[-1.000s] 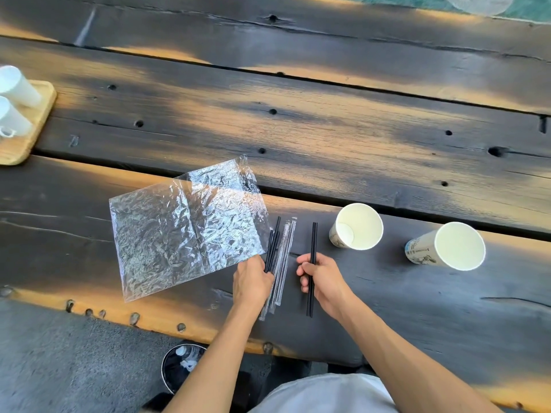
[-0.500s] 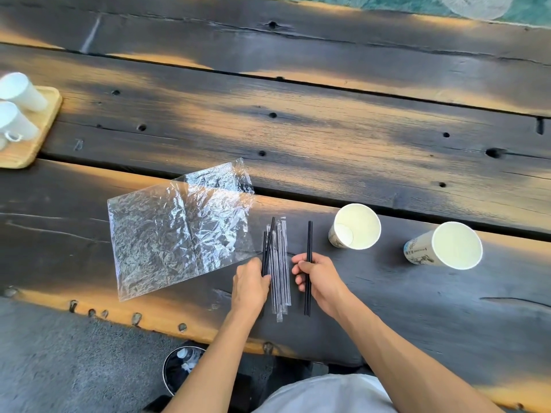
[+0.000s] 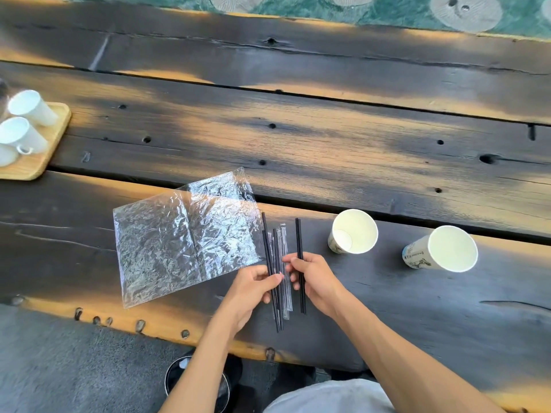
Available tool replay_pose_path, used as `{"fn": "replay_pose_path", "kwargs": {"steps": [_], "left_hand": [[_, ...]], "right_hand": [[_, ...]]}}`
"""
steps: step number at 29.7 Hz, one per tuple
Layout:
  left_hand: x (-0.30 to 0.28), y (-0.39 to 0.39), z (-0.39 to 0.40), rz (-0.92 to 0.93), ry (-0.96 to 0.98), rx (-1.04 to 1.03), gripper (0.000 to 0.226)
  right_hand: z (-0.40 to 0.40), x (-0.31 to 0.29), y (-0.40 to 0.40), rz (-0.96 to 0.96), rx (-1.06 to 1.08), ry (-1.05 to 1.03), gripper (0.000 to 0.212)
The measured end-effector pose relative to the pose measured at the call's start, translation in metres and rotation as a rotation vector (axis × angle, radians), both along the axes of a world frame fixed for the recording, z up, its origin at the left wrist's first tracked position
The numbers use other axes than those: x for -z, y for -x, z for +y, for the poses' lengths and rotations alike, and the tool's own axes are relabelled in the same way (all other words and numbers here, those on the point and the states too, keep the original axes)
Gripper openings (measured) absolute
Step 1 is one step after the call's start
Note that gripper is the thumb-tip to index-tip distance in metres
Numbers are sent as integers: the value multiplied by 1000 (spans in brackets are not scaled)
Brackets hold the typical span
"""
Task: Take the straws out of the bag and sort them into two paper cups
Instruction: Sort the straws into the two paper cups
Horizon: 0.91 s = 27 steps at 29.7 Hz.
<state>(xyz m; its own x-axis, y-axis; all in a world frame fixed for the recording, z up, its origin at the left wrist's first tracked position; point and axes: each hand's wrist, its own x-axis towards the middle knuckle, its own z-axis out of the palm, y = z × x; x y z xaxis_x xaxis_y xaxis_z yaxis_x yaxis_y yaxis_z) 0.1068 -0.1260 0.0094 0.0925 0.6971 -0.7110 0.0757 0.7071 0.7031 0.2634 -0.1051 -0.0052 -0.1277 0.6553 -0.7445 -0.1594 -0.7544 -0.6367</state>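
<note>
With the crumpled clear plastic bag (image 3: 185, 239) emptied at centre-left, the left hand (image 3: 253, 289) grips the mixed bundle of straws (image 3: 278, 263), the right hand (image 3: 313, 275) pinches black straws (image 3: 299, 242), and both white paper cups (image 3: 353, 231) at centre-right remain unfilled.

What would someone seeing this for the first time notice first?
Two hands at the near edge of a dark wooden table: the left hand grips a bundle of straws, the right hand holds black straws. A crinkled clear bag lies left of them; two paper cups stand to the right.
</note>
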Motion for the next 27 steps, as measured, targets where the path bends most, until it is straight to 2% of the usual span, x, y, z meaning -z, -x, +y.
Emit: {"fn": "replay_pose_path", "kwargs": {"steps": [3, 5, 7, 9, 13, 17, 19, 22, 23, 27], "left_hand": [[-5, -8, -2, 52, -60, 84, 16], [-7, -13, -1, 195, -123, 180, 26], [-10, -19, 0, 316, -192, 287, 24], [-15, -24, 0, 379, -249, 352, 17], [-30, -32, -2, 418, -258, 392, 24], [-31, -36, -7, 492, -293, 383, 25], [-29, -35, -11, 369, -218, 375, 26], [-40, -48, -20, -68, -84, 178, 26], [-42, -50, -21, -145, -81, 112, 26], [-49, -58, -22, -243, -130, 24, 32]], "right_hand": [[1, -8, 8, 118, -8, -13, 24], [2, -18, 11, 238, 18, -3, 27], [3, -24, 12, 307, 33, 15, 30], [2, -27, 11, 301, 4, 0, 31], [0, -36, 8, 236, -71, -72, 25], [6, -52, 3, 231, 6, -126, 31], [14, -60, 1, 281, 71, -145, 25], [18, -77, -10, 309, 105, -220, 22], [20, -80, -12, 290, 68, -222, 20], [18, -85, -25, 177, -53, -235, 19]]}}
